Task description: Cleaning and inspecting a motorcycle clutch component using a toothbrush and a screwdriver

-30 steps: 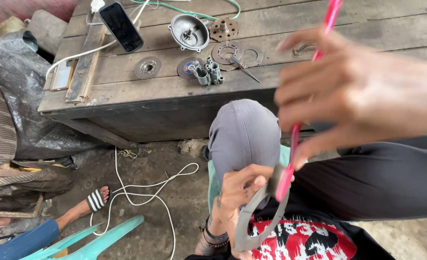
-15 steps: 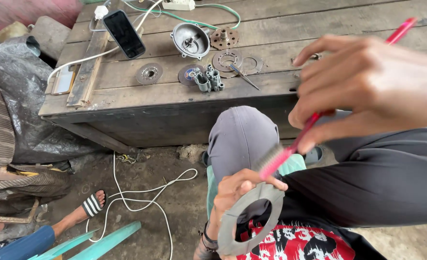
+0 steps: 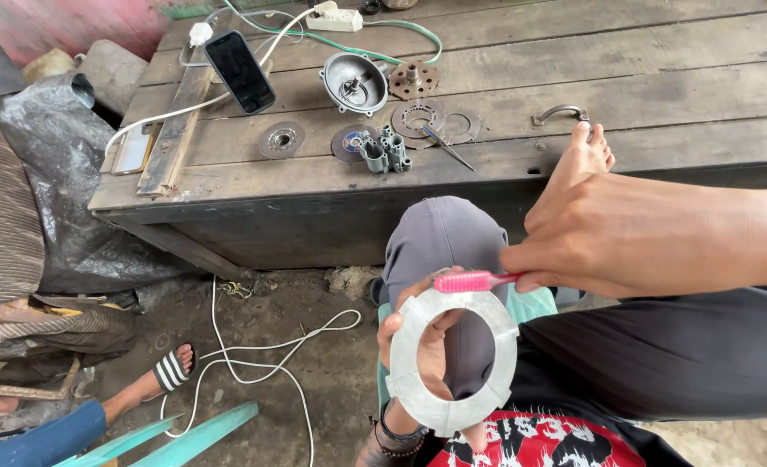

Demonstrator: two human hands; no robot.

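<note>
While my left hand grips the flat metal ring, my right hand pinches a pink toothbrush. Raised a moment ago, its head now lies across the ring's top edge, so scrubbing seems underway.

single head-worn view, looking steeply down over the wearer's lap, left hand and right hand close under the lens, wooden table farther ahead across the top, dirt floor at lower left
</note>
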